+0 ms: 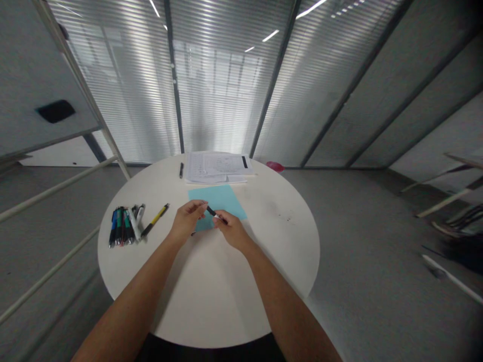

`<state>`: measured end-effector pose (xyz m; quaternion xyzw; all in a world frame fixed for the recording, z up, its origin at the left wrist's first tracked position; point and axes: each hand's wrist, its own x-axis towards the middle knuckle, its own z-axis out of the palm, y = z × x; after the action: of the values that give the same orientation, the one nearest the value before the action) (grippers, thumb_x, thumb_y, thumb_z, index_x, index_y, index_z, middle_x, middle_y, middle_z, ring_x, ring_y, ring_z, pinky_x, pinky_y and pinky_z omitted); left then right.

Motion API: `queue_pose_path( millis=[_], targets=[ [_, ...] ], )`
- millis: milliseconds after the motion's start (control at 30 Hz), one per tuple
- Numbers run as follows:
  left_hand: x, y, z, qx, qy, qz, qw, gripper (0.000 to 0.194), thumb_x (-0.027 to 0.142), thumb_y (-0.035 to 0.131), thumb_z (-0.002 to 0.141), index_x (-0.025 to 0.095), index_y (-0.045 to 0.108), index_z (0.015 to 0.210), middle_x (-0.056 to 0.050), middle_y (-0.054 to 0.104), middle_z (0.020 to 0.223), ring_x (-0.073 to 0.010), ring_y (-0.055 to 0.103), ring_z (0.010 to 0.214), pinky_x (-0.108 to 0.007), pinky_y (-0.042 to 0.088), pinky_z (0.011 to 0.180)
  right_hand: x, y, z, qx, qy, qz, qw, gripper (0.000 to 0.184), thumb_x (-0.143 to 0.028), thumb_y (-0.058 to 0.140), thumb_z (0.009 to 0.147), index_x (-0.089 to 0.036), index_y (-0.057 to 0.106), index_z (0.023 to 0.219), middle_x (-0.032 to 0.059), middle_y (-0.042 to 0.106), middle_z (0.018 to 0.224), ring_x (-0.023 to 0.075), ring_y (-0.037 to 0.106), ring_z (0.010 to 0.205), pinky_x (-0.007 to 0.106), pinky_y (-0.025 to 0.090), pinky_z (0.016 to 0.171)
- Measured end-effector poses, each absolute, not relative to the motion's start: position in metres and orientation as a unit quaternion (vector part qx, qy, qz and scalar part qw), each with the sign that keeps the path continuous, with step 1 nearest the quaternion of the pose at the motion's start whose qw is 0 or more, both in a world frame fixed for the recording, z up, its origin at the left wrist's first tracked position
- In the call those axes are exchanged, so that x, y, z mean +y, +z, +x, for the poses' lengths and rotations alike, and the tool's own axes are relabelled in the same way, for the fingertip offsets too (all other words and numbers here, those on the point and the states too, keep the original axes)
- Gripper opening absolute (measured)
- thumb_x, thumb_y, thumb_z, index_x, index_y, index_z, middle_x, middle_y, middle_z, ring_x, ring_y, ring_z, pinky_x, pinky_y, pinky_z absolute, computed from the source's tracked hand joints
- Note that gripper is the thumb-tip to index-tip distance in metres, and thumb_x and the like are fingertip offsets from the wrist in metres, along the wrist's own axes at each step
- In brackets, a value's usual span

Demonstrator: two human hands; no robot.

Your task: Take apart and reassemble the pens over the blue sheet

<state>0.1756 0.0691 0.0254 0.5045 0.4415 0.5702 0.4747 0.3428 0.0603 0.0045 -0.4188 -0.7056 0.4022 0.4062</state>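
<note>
Between my two hands is a dark pen point(212, 211) with a light band, tilted down to the right. My left hand point(188, 217) pinches its upper left end. The lower right part is gripped by the fingers of my right hand point(231, 229). Under both hands lies a light blue sheet of paper point(230, 199) on the round white table point(281, 241). A small dark tip point(193, 233) pokes out beside my left wrist; what it belongs to is hidden.
Several pens point(124, 225) lie bunched at the table's left, with a yellow and black pen point(156, 219) beside them. Printed papers point(215, 168) and a black pen point(181, 170) are at the far edge. Behind the table shows something pink point(275, 166). A white-framed board stands left.
</note>
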Motion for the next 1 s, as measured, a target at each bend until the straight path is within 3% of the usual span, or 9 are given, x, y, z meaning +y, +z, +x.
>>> queue_pose_path(
  millis=[167, 433, 833, 933, 1000],
  targets=[
    [0.069, 0.026, 0.176, 0.422, 0.584, 0.502, 0.477, 0.03, 0.035, 0.072, 0.069, 0.018, 0.069, 0.094, 0.001, 0.061, 0.065, -0.0114, 0.053, 0.058, -0.025, 0.041, 0.06, 0.062, 0.003, 0.341, -0.704, 0.416, -0.407, 0.407, 0.026, -0.04, 0.049, 0.089, -0.018, 0.06, 0.096, -0.0014, 0.054, 0.072, 0.0118, 0.045, 0.066, 0.024, 0.036, 0.063],
    [0.069, 0.025, 0.176, 0.417, 0.594, 0.512, 0.46, 0.024, 0.038, 0.068, 0.073, 0.018, 0.068, 0.086, -0.001, 0.062, 0.065, -0.0118, 0.053, 0.058, -0.025, 0.041, 0.059, 0.063, 0.001, 0.342, -0.706, 0.425, -0.397, 0.405, 0.026, -0.041, 0.048, 0.089, -0.018, 0.06, 0.093, -0.0013, 0.054, 0.073, 0.012, 0.047, 0.067, 0.024, 0.036, 0.064],
    [0.068, 0.025, 0.172, 0.412, 0.577, 0.529, 0.466, 0.028, 0.036, 0.066, 0.074, 0.018, 0.069, 0.096, 0.0, 0.06, 0.066, -0.0115, 0.05, 0.058, -0.025, 0.039, 0.058, 0.062, 0.004, 0.341, -0.698, 0.443, -0.393, 0.403, 0.027, -0.039, 0.049, 0.089, -0.017, 0.062, 0.099, -0.0018, 0.054, 0.071, 0.0109, 0.045, 0.062, 0.024, 0.036, 0.061],
    [0.068, 0.028, 0.16, 0.435, 0.563, 0.577, 0.401, 0.027, 0.033, 0.06, 0.077, 0.018, 0.066, 0.098, -0.001, 0.06, 0.074, -0.0114, 0.049, 0.06, -0.025, 0.037, 0.058, 0.063, 0.004, 0.343, -0.686, 0.424, -0.407, 0.428, 0.029, -0.04, 0.05, 0.088, -0.017, 0.062, 0.101, -0.0016, 0.054, 0.07, 0.0111, 0.046, 0.063, 0.023, 0.037, 0.06],
    [0.068, 0.03, 0.149, 0.506, 0.546, 0.602, 0.289, 0.021, 0.03, 0.056, 0.078, 0.018, 0.066, 0.092, 0.002, 0.054, 0.066, -0.011, 0.046, 0.058, -0.024, 0.035, 0.057, 0.066, 0.005, 0.347, -0.676, 0.401, -0.428, 0.446, 0.03, -0.04, 0.05, 0.088, -0.018, 0.062, 0.103, -0.0016, 0.055, 0.07, 0.0112, 0.047, 0.063, 0.023, 0.037, 0.06]
  ],
)
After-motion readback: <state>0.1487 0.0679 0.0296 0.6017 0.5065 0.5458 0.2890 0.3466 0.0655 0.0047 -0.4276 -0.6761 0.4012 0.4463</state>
